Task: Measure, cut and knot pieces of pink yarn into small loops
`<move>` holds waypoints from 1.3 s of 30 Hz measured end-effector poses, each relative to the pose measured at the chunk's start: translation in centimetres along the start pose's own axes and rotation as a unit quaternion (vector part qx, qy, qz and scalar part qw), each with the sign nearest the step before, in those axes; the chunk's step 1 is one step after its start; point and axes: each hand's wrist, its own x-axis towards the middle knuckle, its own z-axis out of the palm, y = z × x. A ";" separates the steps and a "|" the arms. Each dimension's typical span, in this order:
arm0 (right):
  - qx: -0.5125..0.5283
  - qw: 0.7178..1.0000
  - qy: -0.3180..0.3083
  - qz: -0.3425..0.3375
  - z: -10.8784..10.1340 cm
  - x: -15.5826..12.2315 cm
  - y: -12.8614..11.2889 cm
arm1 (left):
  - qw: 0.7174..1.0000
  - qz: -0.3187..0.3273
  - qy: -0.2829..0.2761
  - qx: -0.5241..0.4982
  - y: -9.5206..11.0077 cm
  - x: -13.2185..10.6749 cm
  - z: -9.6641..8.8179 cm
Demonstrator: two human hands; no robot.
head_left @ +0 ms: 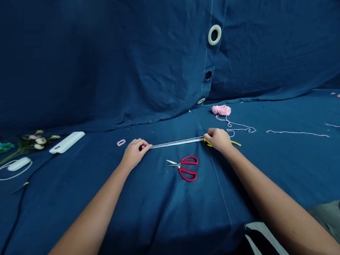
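From the head camera, a thin, flat steel ruler (177, 143) lies crosswise on the wrinkled dark blue cloth (162, 217). The left hand (134, 153) is half-curled, fingertips on the ruler's left end; whether it grips or only presses I cannot tell. The right hand (218, 139) is closed in a pinch over the right end, where a stiff yellow strand (236, 143) pokes out. Red-handled scissors (185, 168) lie shut just below the ruler, and a fuzzy pink yarn ball (221, 110) sits beyond it.
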 end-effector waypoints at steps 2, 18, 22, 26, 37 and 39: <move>-0.005 1.000 -0.001 0.002 0.0 0.0 0.0 | 1.000 0.005 0.001 0.004 0.0 0.1 0.1; -0.010 1.000 -0.012 -0.007 -0.3 0.1 0.3 | 1.000 -0.011 -0.023 0.009 -0.3 0.6 0.3; -0.006 1.000 -0.010 -0.008 -0.3 0.1 0.3 | 0.999 -0.032 -0.032 -0.028 -0.6 0.5 0.3; 0.003 1.000 -0.010 -0.008 -0.2 0.2 0.4 | 0.998 -0.031 -0.033 -0.034 -0.8 0.5 0.4; 0.152 0.987 0.027 -0.041 -1.3 -0.4 -0.1 | 0.988 -0.049 0.125 -0.074 0.4 -0.2 0.0; 0.215 0.974 0.021 -0.069 -1.7 -0.8 -0.8 | 0.986 -0.056 0.145 -0.060 -0.1 -0.2 0.0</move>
